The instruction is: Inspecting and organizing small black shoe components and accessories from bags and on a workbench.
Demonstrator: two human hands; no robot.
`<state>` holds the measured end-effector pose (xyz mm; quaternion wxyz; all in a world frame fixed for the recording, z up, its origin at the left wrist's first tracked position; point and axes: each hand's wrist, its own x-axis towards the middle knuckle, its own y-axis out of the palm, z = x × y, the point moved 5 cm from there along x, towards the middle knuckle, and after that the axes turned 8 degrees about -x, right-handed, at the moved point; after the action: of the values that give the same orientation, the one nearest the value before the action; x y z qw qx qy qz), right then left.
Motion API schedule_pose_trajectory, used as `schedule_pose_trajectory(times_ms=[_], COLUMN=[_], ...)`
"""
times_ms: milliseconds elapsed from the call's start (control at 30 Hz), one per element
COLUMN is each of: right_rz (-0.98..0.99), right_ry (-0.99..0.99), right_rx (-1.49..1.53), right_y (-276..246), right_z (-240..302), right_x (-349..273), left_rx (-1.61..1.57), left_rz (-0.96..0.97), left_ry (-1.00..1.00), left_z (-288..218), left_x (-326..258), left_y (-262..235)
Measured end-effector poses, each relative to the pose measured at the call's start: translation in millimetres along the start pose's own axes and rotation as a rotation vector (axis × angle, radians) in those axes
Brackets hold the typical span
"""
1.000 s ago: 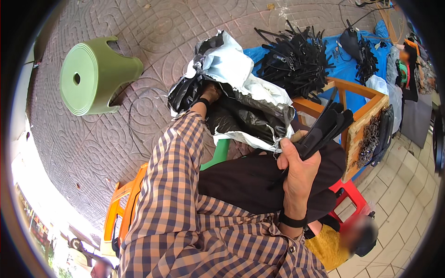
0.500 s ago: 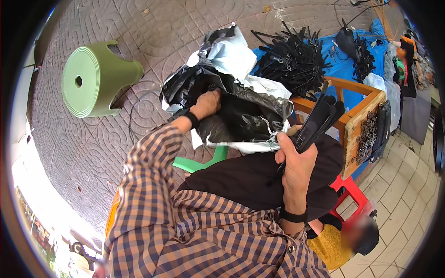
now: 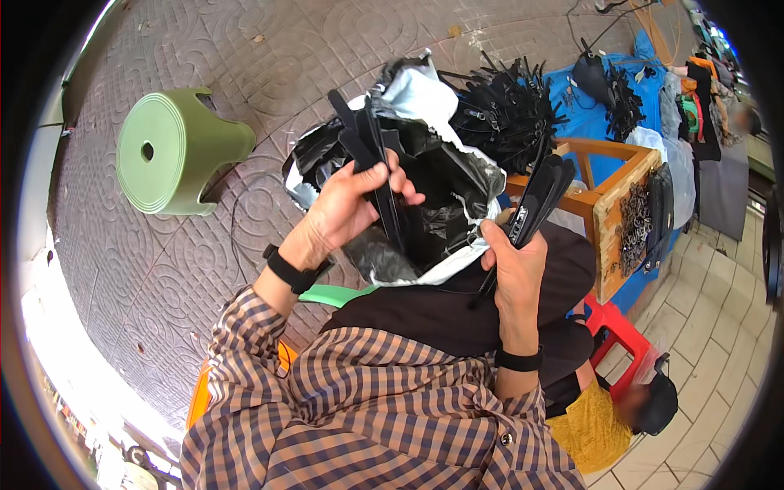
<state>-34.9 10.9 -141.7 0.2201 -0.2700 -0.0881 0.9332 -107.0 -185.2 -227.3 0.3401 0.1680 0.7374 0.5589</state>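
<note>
My left hand (image 3: 347, 200) is closed on a few black straps (image 3: 357, 147), which stand up over the mouth of a white plastic bag (image 3: 429, 96) with a black inside. Their lower ends hang into the bag, and its bottom is dark and hard to make out. At the bag's right rim, my right hand (image 3: 520, 265) grips a thicker bundle of black straps (image 3: 545, 192) between thumb and fingers, tips pointing up. The bag sits open in front of my lap.
A large heap of black straps (image 3: 518, 110) lies on a blue sheet (image 3: 567, 98). Right of the bag is a wooden frame (image 3: 603, 149) with small metal pieces on its side. A green stool (image 3: 175, 151) stands left; a person in yellow (image 3: 590, 429) is near a red stool (image 3: 625, 331).
My left hand has come up out of the bag, now with black straps in it. My right hand still holds its bundle, now tilted slightly differently.
</note>
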Motion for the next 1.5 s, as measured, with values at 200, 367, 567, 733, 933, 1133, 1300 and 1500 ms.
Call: schedule_pose_trajectory(times_ms=[200, 367, 567, 733, 933, 1133, 1300, 1500], right_rz=[-0.131, 0.081, 0.177, 0.129, 0.257, 0.24, 0.041, -0.054], right_ry=[-0.175, -0.304, -0.186, -0.145, -0.16, -0.021, 0.039, 0.111], right_rx=[-0.103, -0.017, -0.539, -0.513, -0.468, -0.382, 0.291, 0.665], right_y=[2.9, 17.5, 31.5, 26.7, 26.3, 17.6, 3.7, -18.6], right_z=[13.6, 19.7, 1.9, -0.2, -1.1, -6.0, 0.6, -3.5], right_x=[-6.9, -14.7, -7.4, -6.0, -2.2, -4.1, -0.9, 1.6], left_rx=[-0.123, -0.069, 0.009, 0.129, 0.597, 0.479, 0.685, 1.464], left_rz=[-0.16, -0.209, -0.339, -0.195, -0.105, 0.016, 0.098, 0.084], left_ry=[-0.083, -0.106, -0.044, -0.065, -0.089, -0.143, 0.064, 0.081], left_z=[26.9, 70.6, 88.1, 88.2, 81.1, 85.2, 63.3, 70.4], left_x=[11.9, 12.3, 2.5, 6.7, 8.8, 9.0, -0.5, -29.1], left_y=[-17.5, -7.8, 21.8, 45.5, 51.5, 58.6, 53.2, 38.5])
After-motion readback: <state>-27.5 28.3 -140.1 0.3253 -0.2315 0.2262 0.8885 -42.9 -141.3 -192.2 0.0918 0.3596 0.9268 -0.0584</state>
